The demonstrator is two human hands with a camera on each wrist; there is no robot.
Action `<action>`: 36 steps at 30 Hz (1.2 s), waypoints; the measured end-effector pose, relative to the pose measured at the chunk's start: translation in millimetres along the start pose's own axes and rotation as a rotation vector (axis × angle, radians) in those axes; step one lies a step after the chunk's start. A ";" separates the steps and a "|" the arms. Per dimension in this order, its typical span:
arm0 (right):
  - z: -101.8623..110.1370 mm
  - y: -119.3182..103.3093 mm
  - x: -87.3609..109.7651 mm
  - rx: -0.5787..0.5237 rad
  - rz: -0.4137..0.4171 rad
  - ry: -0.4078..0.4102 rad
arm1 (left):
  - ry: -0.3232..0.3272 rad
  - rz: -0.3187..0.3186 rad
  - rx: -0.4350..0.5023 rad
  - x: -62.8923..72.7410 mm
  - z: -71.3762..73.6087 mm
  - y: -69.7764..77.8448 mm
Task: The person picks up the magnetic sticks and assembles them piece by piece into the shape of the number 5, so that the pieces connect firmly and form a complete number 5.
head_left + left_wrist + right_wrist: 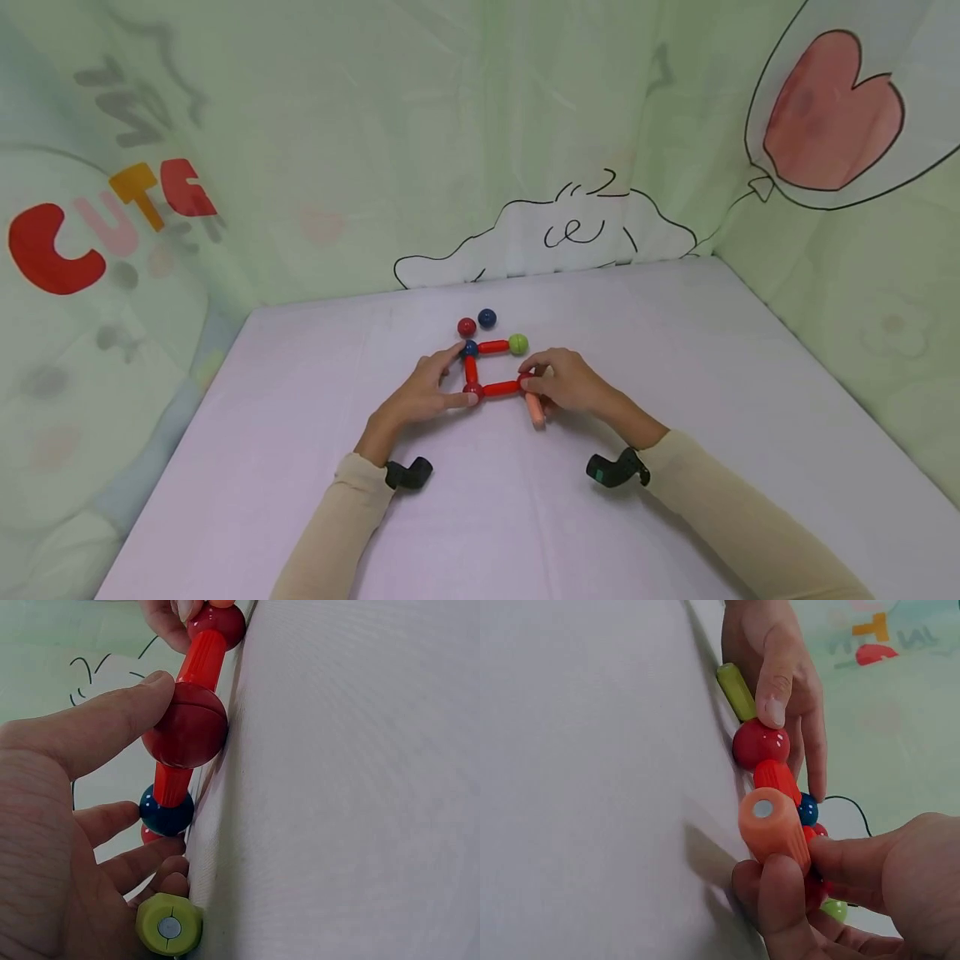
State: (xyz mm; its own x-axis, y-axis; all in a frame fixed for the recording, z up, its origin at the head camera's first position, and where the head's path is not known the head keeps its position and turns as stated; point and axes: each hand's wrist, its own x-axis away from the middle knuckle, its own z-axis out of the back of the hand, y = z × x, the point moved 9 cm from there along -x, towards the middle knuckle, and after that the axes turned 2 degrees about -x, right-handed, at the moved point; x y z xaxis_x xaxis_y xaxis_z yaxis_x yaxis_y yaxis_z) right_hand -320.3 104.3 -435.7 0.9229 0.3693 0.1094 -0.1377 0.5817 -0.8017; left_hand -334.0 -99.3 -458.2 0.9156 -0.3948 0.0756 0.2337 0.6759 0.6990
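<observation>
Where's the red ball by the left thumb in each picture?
Head: the red ball is just below centre.
Left wrist: it sits up and left of centre.
Right wrist: it is above centre, slightly right.
Shared landmark: left hand, thumb touching it.

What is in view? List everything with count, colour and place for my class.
Red balls: three, red, two on near side of frame, one loose beyond
Blue balls: two, dark blue, frame's far-left corner, one loose beyond
Green ball: one, light green, frame's far-right end
Red rods: three, red, linking balls
Orange rod: one, pale orange, frame's near-right end
Green rod: one, lime, by the left hand
Tabletop: one, whitish, beneath everything
Backdrop: one, pale green, behind
Sleeves: two, beige, forearms
Wrist cameras: two, black, wrists
Left hand: one, touching frame's left side
Right hand: one, pinching near-right red ball
</observation>
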 end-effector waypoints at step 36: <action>-2.9 9.4 1.3 -0.109 -0.021 0.066 | -0.034 0.023 -0.001 -1.7 0.0 2.4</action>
State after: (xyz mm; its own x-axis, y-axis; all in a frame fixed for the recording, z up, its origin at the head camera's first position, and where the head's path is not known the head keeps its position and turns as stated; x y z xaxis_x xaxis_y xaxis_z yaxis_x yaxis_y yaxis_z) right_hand -319.4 108.2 -444.8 0.9472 0.3075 0.0904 -0.0819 0.5050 -0.8592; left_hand -335.1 -97.0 -456.6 0.9091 -0.4000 0.1161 0.2128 0.6857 0.6961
